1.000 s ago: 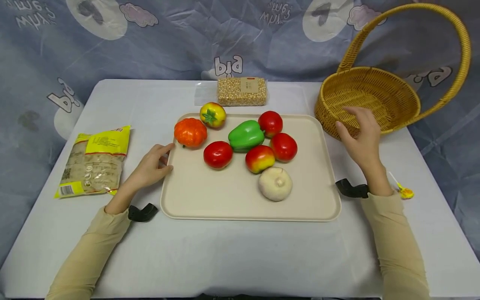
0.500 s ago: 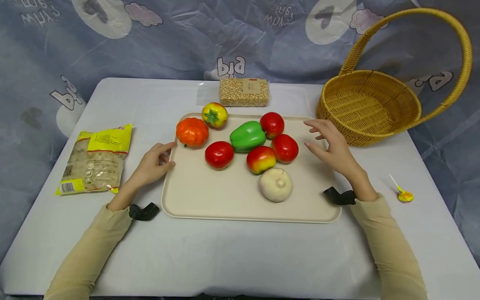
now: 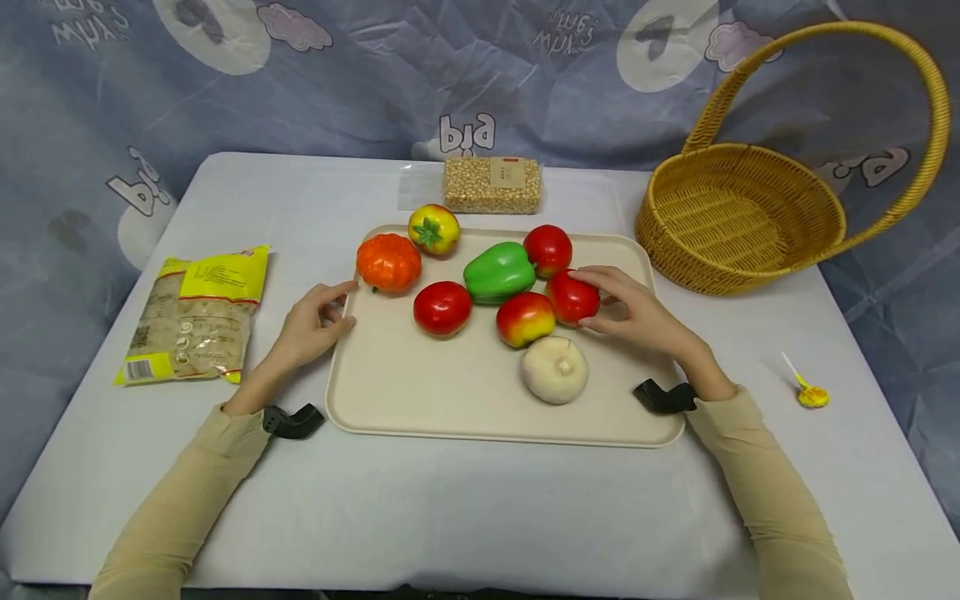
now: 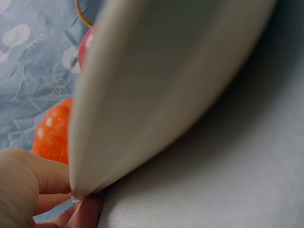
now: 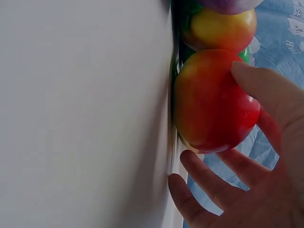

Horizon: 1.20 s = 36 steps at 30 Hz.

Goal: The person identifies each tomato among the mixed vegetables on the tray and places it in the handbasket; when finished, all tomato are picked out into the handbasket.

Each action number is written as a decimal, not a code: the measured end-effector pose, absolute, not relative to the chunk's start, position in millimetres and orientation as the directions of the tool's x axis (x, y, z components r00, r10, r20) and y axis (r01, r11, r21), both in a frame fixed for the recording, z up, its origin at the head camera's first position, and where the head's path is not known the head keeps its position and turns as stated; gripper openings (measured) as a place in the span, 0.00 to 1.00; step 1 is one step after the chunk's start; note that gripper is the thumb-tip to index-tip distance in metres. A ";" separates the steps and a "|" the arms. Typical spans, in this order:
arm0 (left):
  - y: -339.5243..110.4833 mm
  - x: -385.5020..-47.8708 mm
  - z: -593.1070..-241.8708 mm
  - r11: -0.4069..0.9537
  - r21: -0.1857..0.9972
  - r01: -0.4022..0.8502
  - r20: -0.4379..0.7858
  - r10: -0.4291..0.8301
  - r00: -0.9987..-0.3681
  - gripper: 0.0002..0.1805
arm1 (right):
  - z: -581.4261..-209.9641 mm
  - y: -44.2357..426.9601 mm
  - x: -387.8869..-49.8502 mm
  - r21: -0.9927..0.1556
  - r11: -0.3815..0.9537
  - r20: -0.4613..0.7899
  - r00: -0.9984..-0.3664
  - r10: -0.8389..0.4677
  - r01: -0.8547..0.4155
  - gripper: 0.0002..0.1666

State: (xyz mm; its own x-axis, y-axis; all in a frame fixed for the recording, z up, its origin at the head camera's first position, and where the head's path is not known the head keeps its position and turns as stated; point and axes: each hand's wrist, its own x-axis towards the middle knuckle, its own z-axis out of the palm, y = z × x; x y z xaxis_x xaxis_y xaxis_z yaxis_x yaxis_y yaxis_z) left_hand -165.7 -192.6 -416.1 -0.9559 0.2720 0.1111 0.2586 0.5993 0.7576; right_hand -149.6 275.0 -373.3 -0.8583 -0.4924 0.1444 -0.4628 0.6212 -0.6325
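Note:
My right hand (image 3: 633, 312) reaches over the tray's right side, thumb and fingers around a glossy red fruit (image 3: 572, 297). In the right wrist view that red fruit (image 5: 216, 102) shows a yellowish side; the thumb lies on it and the lower fingers stay apart. My left hand (image 3: 315, 327) grips the left edge of the beige tray (image 3: 420, 408); the left wrist view shows fingers at its rim (image 4: 80, 175). Near the red fruit lie a red-yellow fruit (image 3: 525, 319), a green bell pepper (image 3: 498, 273), another red fruit (image 3: 547, 250) and a garlic-like white bulb (image 3: 555, 369).
An orange pumpkin (image 3: 388, 262), a yellow fruit with green leaves (image 3: 434, 229) and a red fruit (image 3: 442, 308) sit on the tray's left half. Around it are a wicker basket (image 3: 742, 208), a grain pack (image 3: 491, 185), a yellow bag (image 3: 198, 317) and a lollipop (image 3: 812, 395).
My right hand has moved left from in front of the basket, across the tray's right edge, to the red fruit. My left hand has stayed at the tray's left edge.

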 end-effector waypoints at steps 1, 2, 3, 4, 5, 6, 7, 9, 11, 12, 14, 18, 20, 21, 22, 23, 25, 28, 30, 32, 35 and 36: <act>-192.3 -166.0 -415.9 0.599 0.759 0.256 0.110 0.269 -0.957 0.27 | -373.9 274.4 -149.4 -0.631 0.618 0.151 -0.856 -0.494 -0.469 0.39; -192.0 -166.1 -415.9 0.600 0.760 0.252 0.109 0.265 -0.958 0.27 | -374.3 273.7 -149.1 -0.628 0.617 0.160 -0.854 -0.495 -0.475 0.39; -191.8 -166.1 -415.8 0.601 0.758 0.251 0.111 0.261 -0.959 0.27 | -374.8 273.5 -148.9 -0.627 0.615 0.166 -0.854 -0.494 -0.478 0.39; -191.7 -166.2 -416.0 0.602 0.759 0.249 0.112 0.256 -0.960 0.27 | -374.9 273.2 -148.6 -0.625 0.615 0.171 -0.853 -0.493 -0.481 0.39; -191.4 -166.2 -416.4 0.602 0.760 0.246 0.113 0.251 -0.961 0.27 | -374.9 272.8 -148.3 -0.625 0.613 0.175 -0.852 -0.493 -0.483 0.39; -190.9 -166.1 -416.4 0.602 0.760 0.245 0.115 0.247 -0.962 0.26 | -374.6 272.4 -147.9 -0.625 0.614 0.177 -0.853 -0.491 -0.483 0.39; -191.0 -165.3 -416.9 0.601 0.761 0.245 0.120 0.240 -0.963 0.26 | -374.2 271.5 -148.2 -0.625 0.615 0.174 -0.853 -0.491 -0.482 0.39; -190.8 -164.4 -418.2 0.600 0.762 0.244 0.131 0.226 -0.965 0.26 | -373.6 270.3 -148.3 -0.624 0.621 0.165 -0.857 -0.489 -0.474 0.40; -189.6 -164.3 -418.8 0.589 0.770 0.244 0.141 0.216 -0.966 0.25 | -373.6 270.2 -148.3 -0.620 0.630 0.155 -0.861 -0.484 -0.467 0.40; -188.6 -164.6 -419.0 0.585 0.773 0.248 0.148 0.213 -0.966 0.25 | -373.7 270.6 -148.1 -0.619 0.638 0.149 -0.866 -0.477 -0.458 0.40; -186.5 -165.8 -419.1 0.580 0.775 0.252 0.159 0.207 -0.965 0.25 | -374.4 271.6 -147.4 -0.616 0.650 0.146 -0.875 -0.462 -0.445 0.40; -183.9 -166.1 -418.1 0.596 0.762 0.252 0.176 0.185 -0.967 0.24 | -375.0 272.0 -146.1 -0.621 0.651 0.154 -0.883 -0.444 -0.436 0.40; -184.3 -164.7 -418.1 0.610 0.753 0.247 0.181 0.170 -0.969 0.24 | -374.9 271.3 -146.1 -0.623 0.642 0.165 -0.877 -0.451 -0.448 0.40; -184.7 -163.5 -418.1 0.615 0.750 0.245 0.183 0.164 -0.969 0.24 | -374.8 270.8 -146.3 -0.620 0.640 0.171 -0.874 -0.455 -0.454 0.40; -184.9 -163.2 -417.9 0.617 0.748 0.245 0.185 0.162 -0.969 0.24 | -374.3 270.9 -146.1 -0.617 0.639 0.179 -0.872 -0.455 -0.460 0.40; -185.0 -163.0 -417.8 0.618 0.747 0.247 0.187 0.161 -0.969 0.24 | -373.9 271.1 -146.1 -0.608 0.641 0.189 -0.870 -0.455 -0.467 0.40; -185.0 -162.4 -417.7 0.614 0.750 0.244 0.183 0.161 -0.970 0.24 | -372.6 271.9 -146.0 -0.596 0.644 0.214 -0.868 -0.448 -0.479 0.40; -185.3 -162.0 -418.5 0.611 0.756 0.233 0.171 0.159 -0.972 0.24 | -369.9 274.2 -146.2 -0.580 0.652 0.246 -0.868 -0.432 -0.489 0.41; -185.5 -161.8 -419.0 0.610 0.761 0.223 0.161 0.156 -0.975 0.24 | -366.7 275.6 -146.5 -0.577 0.653 0.261 -0.868 -0.422 -0.490 0.42; -185.8 -162.1 -419.4 0.610 0.762 0.218 0.158 0.152 -0.976 0.24 | -362.5 276.8 -146.0 -0.572 0.661 0.270 -0.872 -0.408 -0.486 0.42; -184.8 -163.4 -418.6 0.610 0.760 0.224 0.169 0.148 -0.975 0.24 | -351.2 276.7 -142.6 -0.573 0.668 0.298 -0.880 -0.370 -0.475 0.41; -184.1 -164.2 -418.1 0.609 0.759 0.229 0.174 0.149 -0.973 0.24 | -345.8 276.2 -140.5 -0.579 0.666 0.311 -0.883 -0.352 -0.470 0.41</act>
State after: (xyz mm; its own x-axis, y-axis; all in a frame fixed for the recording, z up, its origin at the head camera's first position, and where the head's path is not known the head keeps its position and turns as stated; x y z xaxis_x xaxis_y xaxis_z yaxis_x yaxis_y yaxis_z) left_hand -164.2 -184.1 -418.1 -0.9734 0.1486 0.1743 0.2289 0.6090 0.7595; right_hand -140.5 276.2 -345.8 -0.8829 -0.3523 0.3105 -0.4696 0.6664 -0.5792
